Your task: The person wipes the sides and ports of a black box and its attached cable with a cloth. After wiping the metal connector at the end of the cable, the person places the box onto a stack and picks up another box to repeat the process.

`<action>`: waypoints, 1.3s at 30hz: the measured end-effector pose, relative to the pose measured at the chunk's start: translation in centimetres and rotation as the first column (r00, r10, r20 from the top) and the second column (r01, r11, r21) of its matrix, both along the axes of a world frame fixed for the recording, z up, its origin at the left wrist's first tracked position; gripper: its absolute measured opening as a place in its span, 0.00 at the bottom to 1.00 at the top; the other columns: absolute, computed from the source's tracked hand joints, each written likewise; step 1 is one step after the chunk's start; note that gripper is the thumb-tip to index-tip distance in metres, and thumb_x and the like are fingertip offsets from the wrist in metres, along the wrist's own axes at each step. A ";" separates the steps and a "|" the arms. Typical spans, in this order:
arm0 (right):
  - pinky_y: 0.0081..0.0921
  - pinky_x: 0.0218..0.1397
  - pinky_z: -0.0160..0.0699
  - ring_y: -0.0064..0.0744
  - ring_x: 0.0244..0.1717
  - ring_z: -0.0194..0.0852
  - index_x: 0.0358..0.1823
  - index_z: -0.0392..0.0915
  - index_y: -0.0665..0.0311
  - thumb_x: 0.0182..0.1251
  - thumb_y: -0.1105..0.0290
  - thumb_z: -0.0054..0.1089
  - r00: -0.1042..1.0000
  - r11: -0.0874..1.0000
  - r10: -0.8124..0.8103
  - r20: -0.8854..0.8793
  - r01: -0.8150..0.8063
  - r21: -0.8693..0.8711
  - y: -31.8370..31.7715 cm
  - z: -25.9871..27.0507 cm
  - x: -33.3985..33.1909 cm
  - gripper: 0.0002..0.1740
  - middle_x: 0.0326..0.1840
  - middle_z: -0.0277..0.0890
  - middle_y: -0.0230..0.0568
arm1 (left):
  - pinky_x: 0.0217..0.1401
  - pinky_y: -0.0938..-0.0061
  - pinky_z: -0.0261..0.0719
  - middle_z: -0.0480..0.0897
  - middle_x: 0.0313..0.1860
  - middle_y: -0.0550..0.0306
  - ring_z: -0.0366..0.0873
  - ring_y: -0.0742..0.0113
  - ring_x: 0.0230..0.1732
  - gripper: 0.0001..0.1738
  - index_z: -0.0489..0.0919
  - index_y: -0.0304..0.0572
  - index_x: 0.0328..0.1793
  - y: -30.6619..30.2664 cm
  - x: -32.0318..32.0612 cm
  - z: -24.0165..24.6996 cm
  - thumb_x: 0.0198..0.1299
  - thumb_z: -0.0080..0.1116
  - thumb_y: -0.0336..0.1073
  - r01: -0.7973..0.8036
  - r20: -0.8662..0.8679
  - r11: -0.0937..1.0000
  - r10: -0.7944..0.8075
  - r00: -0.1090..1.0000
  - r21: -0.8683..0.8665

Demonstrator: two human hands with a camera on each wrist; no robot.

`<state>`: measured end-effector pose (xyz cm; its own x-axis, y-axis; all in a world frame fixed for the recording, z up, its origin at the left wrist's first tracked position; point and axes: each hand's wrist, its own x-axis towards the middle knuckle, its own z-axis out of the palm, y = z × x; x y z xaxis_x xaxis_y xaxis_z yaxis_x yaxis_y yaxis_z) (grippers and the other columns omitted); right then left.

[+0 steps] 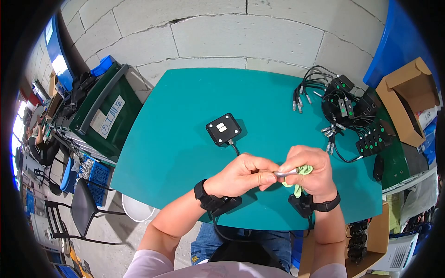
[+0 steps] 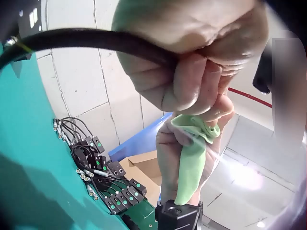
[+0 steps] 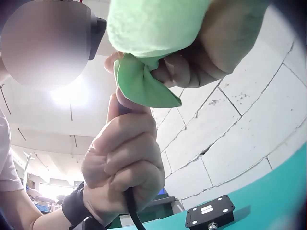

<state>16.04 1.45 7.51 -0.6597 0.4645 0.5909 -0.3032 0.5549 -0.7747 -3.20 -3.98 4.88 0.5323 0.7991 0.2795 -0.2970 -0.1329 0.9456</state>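
Observation:
My left hand grips a black cable, its fingers curled round it near a silver metal connector. From this hand the cable runs back to a flat black box with white round pads at its corners, lying on the table. Against the connector, my right hand pinches a light green cloth. One tail of the cloth hangs down past the right palm. Both hands meet fingertip to fingertip above the table's near part. Fingers and cloth hide part of the connector.
A tangle of black cables and small modules with green dots lies at the right of the green table. Beyond it stands an open cardboard box. A dark green tool cart stands at the left, a block wall behind.

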 end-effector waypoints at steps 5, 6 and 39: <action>0.15 0.24 0.65 0.18 0.24 0.70 0.35 0.80 0.66 0.52 0.71 0.69 0.962 0.964 -0.266 -0.057 0.264 -0.037 -1.1 -0.3 -1.2 0.11 0.26 0.75 0.35 | 0.26 0.82 0.70 0.77 0.21 0.61 0.70 0.79 0.23 0.12 0.81 0.35 0.46 -0.3 0.4 0.5 0.60 0.58 0.35 -0.328 -0.102 0.933 0.344 0.933 0.149; 0.15 0.24 0.65 0.18 0.24 0.70 0.35 0.80 0.66 0.52 0.71 0.69 0.963 0.964 -0.265 -0.057 0.263 -0.037 -1.2 -0.3 -1.2 0.11 0.26 0.75 0.35 | 0.26 0.82 0.70 0.77 0.21 0.61 0.70 0.79 0.23 0.12 0.81 0.35 0.46 -0.4 0.5 0.6 0.60 0.58 0.35 -0.329 -0.102 0.933 0.345 0.933 0.149; 0.16 0.23 0.61 0.17 0.23 0.67 0.33 0.79 0.64 0.53 0.68 0.69 0.997 0.987 0.059 -0.048 -0.065 -0.147 0.0 -0.8 -0.4 0.10 0.23 0.72 0.32 | 0.27 0.83 0.64 0.74 0.21 0.64 0.66 0.81 0.23 0.11 0.79 0.33 0.45 -0.2 0.1 0.0 0.62 0.55 0.33 0.051 0.065 0.991 -0.043 0.997 -0.123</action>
<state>15.65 1.44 6.76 -0.6649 0.5082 0.5474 -0.3686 0.4141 -0.8323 -3.06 -4.17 4.93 0.5551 0.8041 0.2128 -0.3588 0.0007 0.9334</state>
